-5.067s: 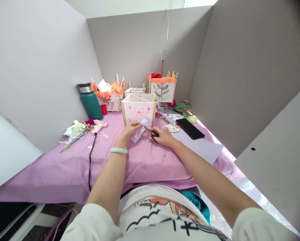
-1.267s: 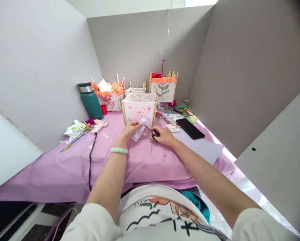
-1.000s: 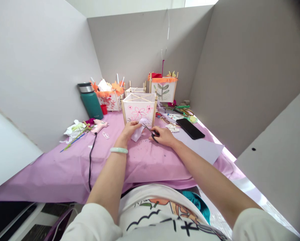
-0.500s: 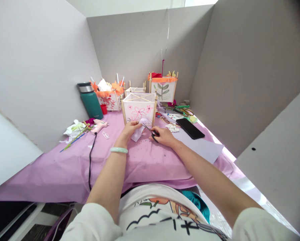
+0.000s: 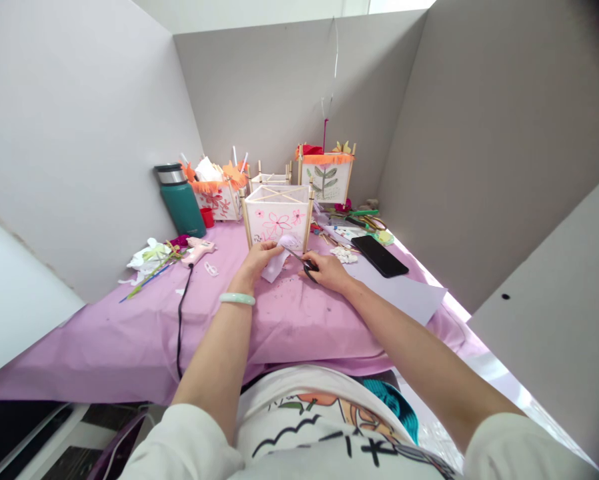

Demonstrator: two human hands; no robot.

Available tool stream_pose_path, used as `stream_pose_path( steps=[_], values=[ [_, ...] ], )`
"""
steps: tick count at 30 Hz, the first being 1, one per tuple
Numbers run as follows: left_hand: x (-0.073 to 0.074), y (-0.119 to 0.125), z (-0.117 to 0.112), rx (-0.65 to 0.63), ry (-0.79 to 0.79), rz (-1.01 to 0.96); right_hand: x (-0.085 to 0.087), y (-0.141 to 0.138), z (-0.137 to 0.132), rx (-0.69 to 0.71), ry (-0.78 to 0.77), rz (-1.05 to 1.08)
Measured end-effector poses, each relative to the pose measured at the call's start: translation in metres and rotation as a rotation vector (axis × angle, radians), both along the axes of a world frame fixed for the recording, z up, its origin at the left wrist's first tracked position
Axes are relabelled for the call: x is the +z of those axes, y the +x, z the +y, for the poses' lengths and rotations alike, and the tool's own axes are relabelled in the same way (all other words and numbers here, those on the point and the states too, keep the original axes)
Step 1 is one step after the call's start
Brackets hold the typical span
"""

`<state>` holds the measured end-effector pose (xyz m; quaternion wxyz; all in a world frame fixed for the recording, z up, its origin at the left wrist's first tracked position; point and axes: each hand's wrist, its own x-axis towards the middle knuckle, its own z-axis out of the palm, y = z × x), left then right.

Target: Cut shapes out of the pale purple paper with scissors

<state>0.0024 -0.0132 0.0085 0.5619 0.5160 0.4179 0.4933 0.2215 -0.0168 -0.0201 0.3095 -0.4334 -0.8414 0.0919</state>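
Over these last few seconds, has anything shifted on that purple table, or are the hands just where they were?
Almost nothing. The left hand keeps its grip on the pale paper piece, and the right hand keeps the scissors at its edge; any blade movement is too slight to tell. The lantern, phone and glue gun stayed put.

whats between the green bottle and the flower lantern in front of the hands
In the head view, a small red cup and an orange-fringed lantern sit between the bottle and the flower lantern.
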Motion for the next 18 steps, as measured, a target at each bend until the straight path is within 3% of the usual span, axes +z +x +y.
stream_pose_path(
  steps=[18],
  values=[
    [-0.0019,-0.0006,0.0029,-0.006,0.006,-0.004,-0.0016,-0.0002,0.0010,-0.010,0.020,-0.002]
  ],
)
